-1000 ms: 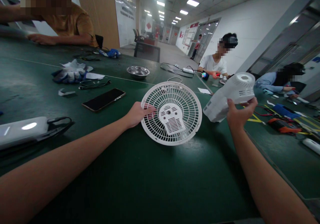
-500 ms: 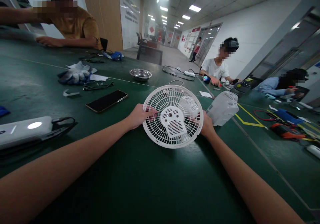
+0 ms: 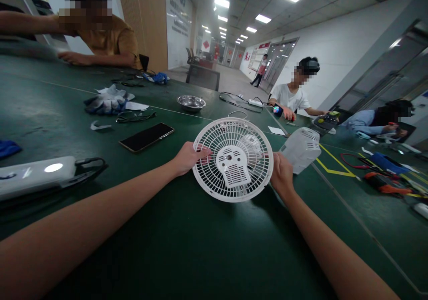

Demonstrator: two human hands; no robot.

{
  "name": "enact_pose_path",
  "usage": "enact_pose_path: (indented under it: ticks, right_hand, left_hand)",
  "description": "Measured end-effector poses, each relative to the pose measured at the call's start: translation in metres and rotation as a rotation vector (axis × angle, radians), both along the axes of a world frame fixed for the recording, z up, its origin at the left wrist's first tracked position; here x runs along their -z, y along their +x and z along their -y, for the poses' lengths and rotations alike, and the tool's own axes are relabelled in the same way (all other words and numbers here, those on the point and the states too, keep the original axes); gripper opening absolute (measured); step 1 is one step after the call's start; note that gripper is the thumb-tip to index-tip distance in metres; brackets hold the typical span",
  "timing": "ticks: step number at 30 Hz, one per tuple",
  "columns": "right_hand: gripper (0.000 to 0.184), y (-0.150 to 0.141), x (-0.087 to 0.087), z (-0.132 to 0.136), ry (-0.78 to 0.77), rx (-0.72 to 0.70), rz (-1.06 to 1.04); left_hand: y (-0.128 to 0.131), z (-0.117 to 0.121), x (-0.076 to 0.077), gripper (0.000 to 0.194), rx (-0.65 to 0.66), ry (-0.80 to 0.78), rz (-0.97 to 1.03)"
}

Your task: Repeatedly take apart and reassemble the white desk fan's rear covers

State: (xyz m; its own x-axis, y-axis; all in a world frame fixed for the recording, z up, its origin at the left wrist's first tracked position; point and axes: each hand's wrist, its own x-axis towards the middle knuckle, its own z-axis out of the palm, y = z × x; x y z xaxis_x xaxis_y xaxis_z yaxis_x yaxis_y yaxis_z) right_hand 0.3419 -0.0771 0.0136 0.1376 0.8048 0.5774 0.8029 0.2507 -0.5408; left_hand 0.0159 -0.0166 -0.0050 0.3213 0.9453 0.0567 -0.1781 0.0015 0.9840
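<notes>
A round white fan grille [image 3: 231,186] is held up in front of me, tilted, its slotted central plate facing me. Clear fan blades show faintly through its bars. My left hand [image 3: 189,157] grips the left rim, thumb in front and fingers behind, seen through the slots. Against the right rim, my right hand [image 3: 281,174] is closed, its fingertips mostly hidden behind the edge. Just beyond that hand, a white plastic housing [image 3: 302,150] with vent slots stands on the green table [image 3: 207,242].
A phone [image 3: 147,137], a metal bowl [image 3: 191,103] and gloves [image 3: 107,101] lie left and ahead. At the left edge is a white device [image 3: 36,175]. On the right are an orange-and-black tool [image 3: 384,182] and yellow tape [image 3: 337,171]. Several people sit around the table.
My right hand has shifted slightly outward along the right rim, and its fingers show less through the bars. The left hand keeps its grip. The view has turned slightly.
</notes>
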Motion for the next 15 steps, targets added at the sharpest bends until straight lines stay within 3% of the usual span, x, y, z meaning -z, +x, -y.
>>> enact_pose_path:
  ticks: [2,4,8,11,15]
  right_hand:
    - [0.045,-0.012,-0.001,0.007,-0.031,-0.031,-0.207]
    - [0.041,-0.029,-0.001,0.014,-0.133,-0.147,-0.509]
    - [0.046,-0.066,0.0,0.027,-0.492,-0.449,-0.994]
    - [0.049,-0.082,-0.001,0.036,-0.7,-0.563,-1.085]
    - [0.051,-0.087,0.0,0.041,-0.646,-0.558,-0.889]
  left_hand:
    - [-0.001,0.0,0.0,0.009,-0.007,0.004,0.032]
    - [-0.002,-0.001,0.002,0.011,-0.029,-0.013,0.073]
    - [-0.004,-0.003,0.007,0.015,-0.051,-0.003,0.129]
    - [-0.005,-0.002,0.008,0.013,-0.066,0.029,0.13]
    - [-0.005,0.002,0.004,0.007,-0.066,0.057,0.078]
